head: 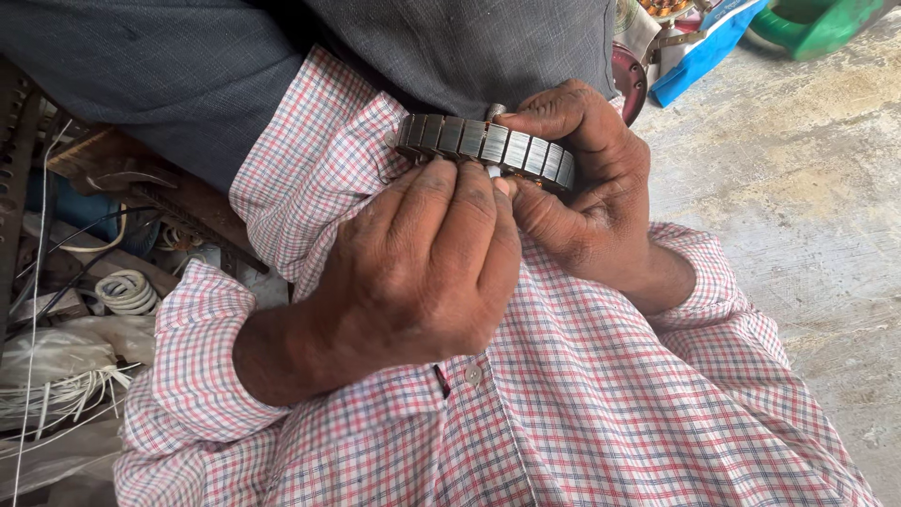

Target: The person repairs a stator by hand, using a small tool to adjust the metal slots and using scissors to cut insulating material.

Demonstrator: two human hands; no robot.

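Observation:
A round metal stator ring (469, 141) with many slotted steel segments rests against my lap, over my checked shirt and grey trousers. My right hand (587, 178) grips its right side, thumb on the upper rim and fingers under it. My left hand (422, 263) is curled in front of the ring, its fingertips pressing on the near edge and pinching a small white strip (495, 172) at a slot. Most of the ring's underside is hidden by both hands.
Left of me lie coils of white wire (127, 291), loose white strands (66, 394), dark cables and rusty metal parts (141, 178). A bare concrete floor (807, 188) is on the right. At the top right sit a blue packet (699, 56) and a green plastic object (817, 28).

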